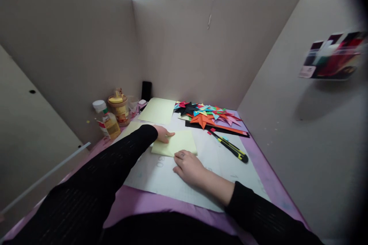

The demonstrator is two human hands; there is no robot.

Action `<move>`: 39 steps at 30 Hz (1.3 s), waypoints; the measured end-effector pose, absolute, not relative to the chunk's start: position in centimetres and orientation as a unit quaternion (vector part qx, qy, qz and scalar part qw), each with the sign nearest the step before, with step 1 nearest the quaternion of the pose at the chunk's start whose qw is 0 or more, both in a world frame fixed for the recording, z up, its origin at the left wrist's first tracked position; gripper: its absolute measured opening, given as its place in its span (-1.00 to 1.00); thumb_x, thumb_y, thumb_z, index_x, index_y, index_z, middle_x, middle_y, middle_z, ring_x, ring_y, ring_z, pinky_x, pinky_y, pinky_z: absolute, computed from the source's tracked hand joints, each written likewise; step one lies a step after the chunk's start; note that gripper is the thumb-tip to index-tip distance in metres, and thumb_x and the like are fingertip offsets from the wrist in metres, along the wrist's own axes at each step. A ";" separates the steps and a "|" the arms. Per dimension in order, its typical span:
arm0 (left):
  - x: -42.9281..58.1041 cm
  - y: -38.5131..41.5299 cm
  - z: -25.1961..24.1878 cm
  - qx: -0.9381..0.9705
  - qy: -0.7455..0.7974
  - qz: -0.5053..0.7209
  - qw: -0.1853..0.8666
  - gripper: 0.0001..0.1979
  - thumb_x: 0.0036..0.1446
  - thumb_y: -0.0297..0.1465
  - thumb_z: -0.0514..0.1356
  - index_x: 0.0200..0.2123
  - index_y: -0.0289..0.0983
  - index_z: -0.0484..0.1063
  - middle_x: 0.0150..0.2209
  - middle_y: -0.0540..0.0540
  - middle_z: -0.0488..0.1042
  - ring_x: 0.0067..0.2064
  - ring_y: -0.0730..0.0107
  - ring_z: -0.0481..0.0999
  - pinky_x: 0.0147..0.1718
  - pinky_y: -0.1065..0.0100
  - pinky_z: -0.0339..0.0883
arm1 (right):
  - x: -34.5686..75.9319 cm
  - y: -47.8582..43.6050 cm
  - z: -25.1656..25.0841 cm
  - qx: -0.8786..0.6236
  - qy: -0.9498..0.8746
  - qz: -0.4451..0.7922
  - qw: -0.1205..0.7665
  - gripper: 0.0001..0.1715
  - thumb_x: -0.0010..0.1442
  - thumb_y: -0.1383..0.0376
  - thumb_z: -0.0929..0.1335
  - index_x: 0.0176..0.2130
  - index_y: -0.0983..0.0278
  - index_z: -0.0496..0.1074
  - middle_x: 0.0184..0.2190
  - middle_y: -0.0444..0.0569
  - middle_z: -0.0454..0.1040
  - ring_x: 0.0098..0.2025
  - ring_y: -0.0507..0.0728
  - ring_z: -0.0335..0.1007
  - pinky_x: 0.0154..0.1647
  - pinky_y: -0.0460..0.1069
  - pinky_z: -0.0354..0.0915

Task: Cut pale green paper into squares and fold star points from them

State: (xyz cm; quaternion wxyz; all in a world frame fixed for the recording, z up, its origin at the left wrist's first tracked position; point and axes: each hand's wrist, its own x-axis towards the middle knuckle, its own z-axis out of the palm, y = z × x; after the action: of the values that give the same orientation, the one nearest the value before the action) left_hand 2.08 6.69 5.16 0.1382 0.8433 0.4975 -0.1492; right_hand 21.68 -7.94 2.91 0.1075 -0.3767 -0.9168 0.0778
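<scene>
A folded sheet of pale yellow paper (181,140) lies on a white sheet marked with a grid and numbers (178,180). My left hand (162,133) rests on the paper's far left part, with finger and thumb spread apart. At the near edge of the same paper, my right hand (189,166) lies palm down, ring on one finger, its thumb out to the side. Neither hand is visibly pinching the paper. To the right of the paper is a black and yellow utility knife (230,146).
Several colourful folded paper stars (202,120) are heaped at the back right, near black and orange strips (218,128). Another pale yellow sheet (157,110) lies at the back. On the left stand a bottle (110,124) and a lidded cup (120,111). Grey partitions (186,46) enclose the table.
</scene>
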 end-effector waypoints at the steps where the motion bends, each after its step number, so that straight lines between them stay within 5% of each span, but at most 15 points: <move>1: 2.2 6.5 5.4 0.841 0.492 -0.171 0.142 -0.28 -0.15 -0.09 0.24 0.15 0.05 0.19 0.00 -0.09 0.45 -0.05 0.16 0.44 -0.12 0.31 0.23 | 21.4 -7.9 2.9 -0.375 -0.917 0.078 0.112 -0.71 0.16 0.20 0.29 -0.19 0.33 0.44 -0.12 0.09 0.40 -0.01 0.20 0.19 0.03 0.06 0.11; 6: 3.1 6.1 6.4 0.837 0.474 -0.236 0.138 -0.25 -0.08 -0.13 0.19 0.22 0.02 0.06 0.06 -0.15 0.39 0.01 0.08 0.39 -0.10 0.26 0.23 | 17.8 -7.3 2.8 -0.356 -0.924 0.078 0.116 -0.65 0.17 0.13 0.27 -0.18 0.32 0.45 -0.07 0.12 0.34 -0.03 0.22 0.19 -0.01 0.09 0.15; 15: 4.4 5.0 5.0 0.847 0.508 -0.129 0.091 -0.49 0.13 -0.09 -0.05 -0.09 -0.28 0.49 -0.19 -0.26 0.53 -0.17 0.14 0.48 -0.25 0.31 0.26 | 12.6 -7.7 2.4 -0.341 -0.931 0.083 0.096 -0.56 0.17 0.09 0.24 -0.09 0.32 0.42 -0.12 0.15 0.37 -0.08 0.25 0.23 -0.12 0.11 0.22; 23: 3.5 1.9 1.8 0.832 0.554 0.024 0.010 -0.57 0.23 -0.17 -0.14 0.05 -0.07 0.34 -0.25 -0.13 0.53 -0.22 0.24 0.48 -0.30 0.35 0.20 | 17.3 -8.5 1.0 -0.354 -0.918 0.148 0.100 -0.22 0.19 -0.02 0.19 0.22 0.42 0.08 0.24 0.20 0.05 0.27 0.27 -0.11 0.21 0.14 -0.06; 30: 3.7 1.7 1.2 0.829 0.558 0.042 -0.009 -0.59 0.24 -0.19 -0.14 0.03 -0.05 0.35 -0.30 -0.10 0.49 -0.27 0.29 0.46 -0.37 0.38 0.14 | 25.3 -9.2 0.9 -0.512 -0.850 0.099 0.080 -0.37 0.23 0.08 0.16 0.17 0.37 0.18 0.22 0.14 0.12 0.27 0.29 -0.10 0.23 0.23 -0.18; 39: 3.4 1.3 1.1 0.827 0.560 0.058 -0.011 -0.61 0.23 -0.20 -0.12 -0.01 -0.07 0.38 -0.31 -0.09 0.48 -0.26 0.30 0.46 -0.37 0.38 0.14 | 27.5 -8.9 0.9 -0.571 -0.816 0.029 0.086 -0.57 0.26 0.20 0.15 0.00 0.31 0.38 0.11 0.11 0.31 0.18 0.26 0.11 0.13 0.18 0.00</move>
State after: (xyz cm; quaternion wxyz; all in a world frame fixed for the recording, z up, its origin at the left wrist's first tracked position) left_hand 3.41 1.28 1.15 -0.0114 0.8267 0.5596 0.0577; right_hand 27.50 -8.93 0.93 0.0859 -0.5706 -0.8162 0.0285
